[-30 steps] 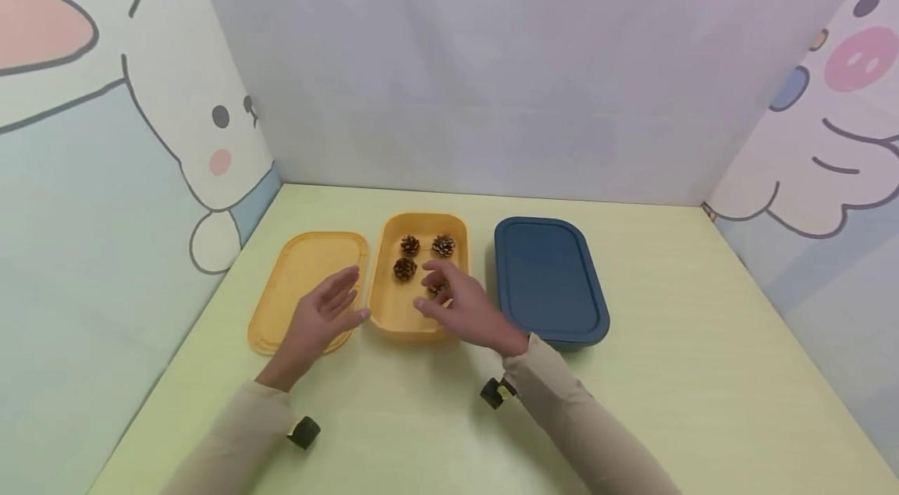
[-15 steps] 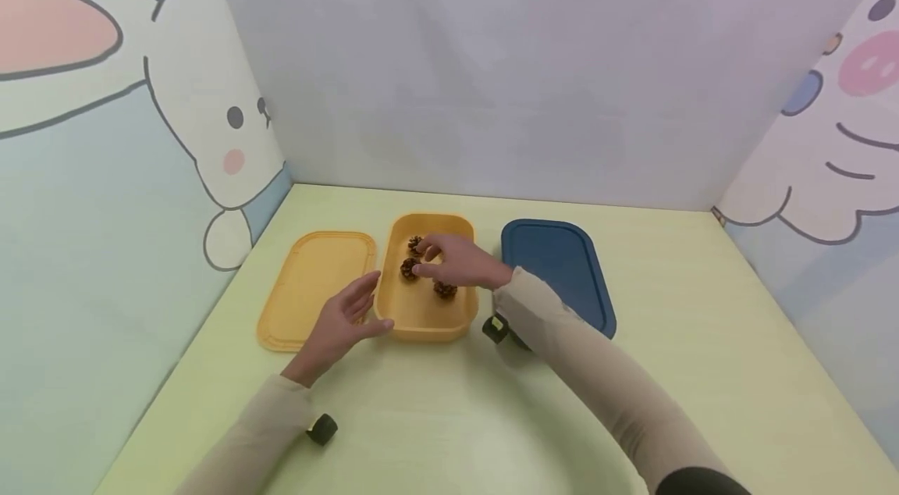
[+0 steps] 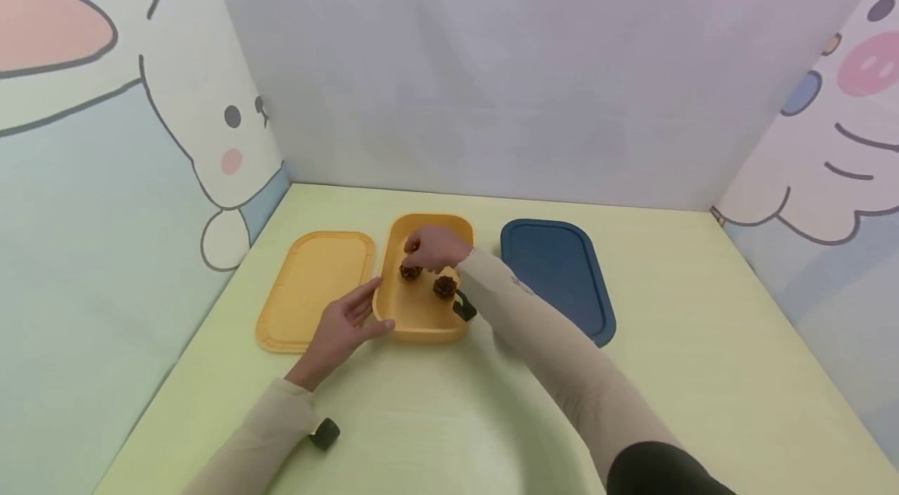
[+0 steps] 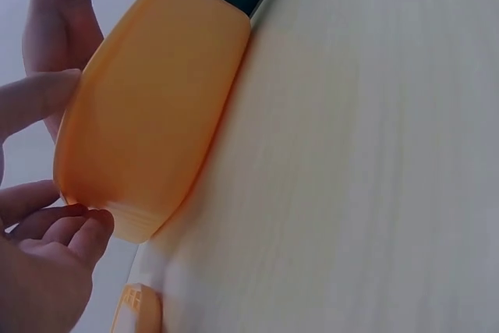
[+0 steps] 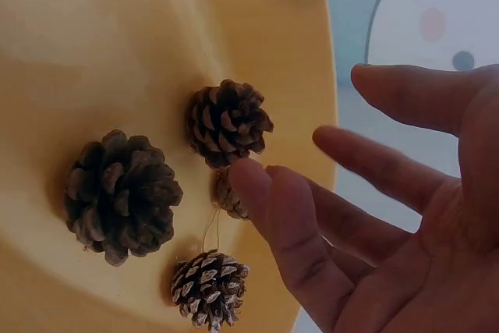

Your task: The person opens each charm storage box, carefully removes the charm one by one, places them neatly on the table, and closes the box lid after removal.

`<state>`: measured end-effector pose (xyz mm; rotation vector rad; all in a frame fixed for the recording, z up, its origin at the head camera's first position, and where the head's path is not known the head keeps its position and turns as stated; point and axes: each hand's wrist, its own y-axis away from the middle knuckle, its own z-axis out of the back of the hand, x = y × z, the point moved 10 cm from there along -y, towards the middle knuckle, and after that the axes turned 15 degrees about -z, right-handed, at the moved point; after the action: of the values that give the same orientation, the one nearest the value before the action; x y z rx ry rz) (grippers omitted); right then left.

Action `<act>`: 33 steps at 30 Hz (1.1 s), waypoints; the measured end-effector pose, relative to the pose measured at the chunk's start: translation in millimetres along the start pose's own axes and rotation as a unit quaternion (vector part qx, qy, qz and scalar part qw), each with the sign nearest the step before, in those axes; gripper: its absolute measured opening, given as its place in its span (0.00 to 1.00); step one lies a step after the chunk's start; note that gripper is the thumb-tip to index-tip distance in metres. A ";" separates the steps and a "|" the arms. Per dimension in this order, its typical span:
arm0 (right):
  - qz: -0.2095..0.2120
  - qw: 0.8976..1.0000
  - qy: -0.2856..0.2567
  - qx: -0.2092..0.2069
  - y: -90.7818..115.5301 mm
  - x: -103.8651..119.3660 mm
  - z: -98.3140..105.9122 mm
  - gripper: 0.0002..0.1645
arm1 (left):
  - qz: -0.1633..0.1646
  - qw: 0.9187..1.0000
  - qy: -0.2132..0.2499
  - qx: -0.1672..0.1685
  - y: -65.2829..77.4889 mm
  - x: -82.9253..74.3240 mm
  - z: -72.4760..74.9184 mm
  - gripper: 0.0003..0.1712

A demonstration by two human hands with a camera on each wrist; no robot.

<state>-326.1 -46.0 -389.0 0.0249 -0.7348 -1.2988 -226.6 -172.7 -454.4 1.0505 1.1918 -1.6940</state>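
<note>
Several brown pine cones (image 5: pixel 122 196) lie in a yellow plastic box (image 3: pixel 421 317). In the head view one cone (image 3: pixel 445 287) sits below my right hand (image 3: pixel 435 247), and another cone (image 3: pixel 410 272) partly shows by its fingertips. The right wrist view has this hand's fingers (image 5: pixel 300 247) spread and slightly bent over the cones, pinching none; one fingertip overlaps a small cone (image 5: pixel 230 194). Around the box's near left corner, my left hand (image 3: pixel 342 335) touches its side with fingers and thumb apart. In the left wrist view the thumb (image 4: pixel 43 99) lies at the rim.
A yellow lid (image 3: pixel 316 296) lies flat on the table to the left of the box. To the right stands a dark blue box with its lid on (image 3: pixel 558 272). The pale table (image 3: pixel 702 339) meets a grey wall at the back and cartoon-printed walls at both sides.
My right hand has moved farther into the yellow box, up and left over the rear cones. My left hand has come rightward to the box's side. The head view has shifted slightly.
</note>
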 end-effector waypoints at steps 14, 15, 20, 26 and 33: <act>-0.013 0.996 0.070 -0.058 -15.6 2.3 -7.2 0.12 | 0.001 1.000 -0.017 -0.001 -0.7 -3.9 1.1 0.48; -0.012 0.996 0.071 -0.061 -17.2 2.2 -8.5 0.14 | 0.000 1.000 -0.018 -0.002 -0.7 -4.1 1.0 0.48; -0.006 0.992 0.096 -0.079 -25.9 2.0 -15.3 0.12 | 0.001 1.000 -0.019 -0.004 -0.3 -3.3 -0.7 0.47; -0.036 0.992 0.102 -0.068 -33.5 -6.0 -24.7 0.08 | 0.006 1.000 -0.021 0.000 0.3 -3.3 -3.1 0.48; -0.025 0.992 0.102 -0.073 -31.5 -0.6 -24.7 0.07 | 0.011 1.000 -0.021 -0.006 2.1 -3.5 0.4 0.48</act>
<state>-340.8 -64.2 -421.5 0.0589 -0.4661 -1.3725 -223.6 -173.1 -451.7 1.0123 1.1579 -1.6825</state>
